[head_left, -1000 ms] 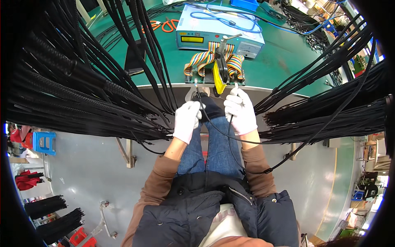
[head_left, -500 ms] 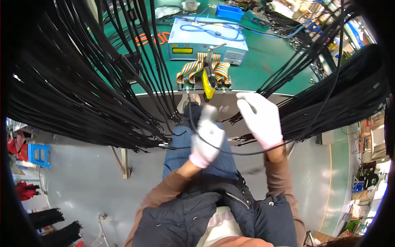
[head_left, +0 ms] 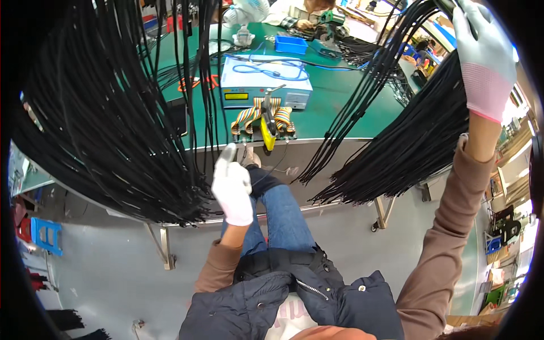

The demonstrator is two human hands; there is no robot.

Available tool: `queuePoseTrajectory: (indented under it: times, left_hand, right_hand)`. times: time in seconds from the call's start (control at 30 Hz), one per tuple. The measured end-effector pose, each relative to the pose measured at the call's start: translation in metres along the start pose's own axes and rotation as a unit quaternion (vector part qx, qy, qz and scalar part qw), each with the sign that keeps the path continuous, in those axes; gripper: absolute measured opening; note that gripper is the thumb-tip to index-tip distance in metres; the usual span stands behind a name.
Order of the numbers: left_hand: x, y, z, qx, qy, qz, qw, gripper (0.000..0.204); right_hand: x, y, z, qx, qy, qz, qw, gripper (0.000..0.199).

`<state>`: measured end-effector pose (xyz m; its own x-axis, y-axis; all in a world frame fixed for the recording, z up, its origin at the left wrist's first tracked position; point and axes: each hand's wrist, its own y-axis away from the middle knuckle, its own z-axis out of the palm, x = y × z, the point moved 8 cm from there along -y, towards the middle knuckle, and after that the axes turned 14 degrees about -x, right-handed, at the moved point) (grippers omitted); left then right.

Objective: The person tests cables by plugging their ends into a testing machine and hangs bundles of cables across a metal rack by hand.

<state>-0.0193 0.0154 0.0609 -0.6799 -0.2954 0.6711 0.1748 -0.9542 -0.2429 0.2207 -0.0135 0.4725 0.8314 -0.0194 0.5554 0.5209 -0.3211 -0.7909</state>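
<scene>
My left hand (head_left: 232, 191), in a white glove with a grey fingertip, is raised in front of the table edge beside the left bundle of black cables (head_left: 107, 130). Its index finger is stretched out, and no held thing shows in it. High at the right, my gloved right hand (head_left: 486, 54) bends its fingers over the top of the right bundle of black cables (head_left: 408, 136). The fingertips are partly hidden there. Ahead of my left hand, a test fixture with a yellow-handled toggle clamp (head_left: 268, 133) and striped ribbon cables (head_left: 246, 118) sits at the table edge.
Behind the fixture stands a light blue tester box (head_left: 235, 85) with a blue cable on top. A blue tray (head_left: 290, 45) lies farther back on the green table (head_left: 334, 93). A person (head_left: 306, 20) sits across it. A blue stool (head_left: 47, 235) stands at left.
My right hand has gone up and right from near the table edge to the top of the right bundle. My left hand has moved left. The long cable across my lap no longer shows there.
</scene>
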Motion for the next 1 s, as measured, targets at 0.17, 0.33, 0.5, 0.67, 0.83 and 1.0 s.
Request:
queuePoseTrajectory:
  times: [0.17,0.33,0.5,0.67,0.83,1.0]
  left_hand:
    - [-0.013,0.015,0.040,-0.069,-0.336,0.002,0.939,0.037]
    - [-0.002,-0.010,0.029,-0.035,-0.397,-0.011,0.917,0.033]
    - [0.003,-0.039,-0.016,-0.023,-0.531,0.019,0.847,0.026]
    - [-0.046,-0.050,-0.056,-0.011,-0.172,-0.259,0.950,0.019]
    - [-0.062,-0.057,-0.059,0.071,-0.132,-0.204,0.967,0.016]
    - [-0.064,-0.034,-0.062,0.008,-0.245,-0.158,0.957,0.018]
  right_hand:
    - [0.040,0.013,0.051,0.048,0.268,-0.137,0.952,0.022]
    - [-0.058,0.055,0.070,0.085,-0.609,0.288,0.734,0.042]
    - [-0.229,0.172,0.168,-0.267,-0.800,0.201,0.499,0.025]
    - [-0.270,0.307,0.227,-0.288,-0.782,0.460,0.306,0.016]
    - [-0.301,0.296,0.227,-0.337,-0.790,0.468,0.209,0.021]
    - [-0.303,0.302,0.220,-0.276,-0.813,0.473,0.198,0.024]
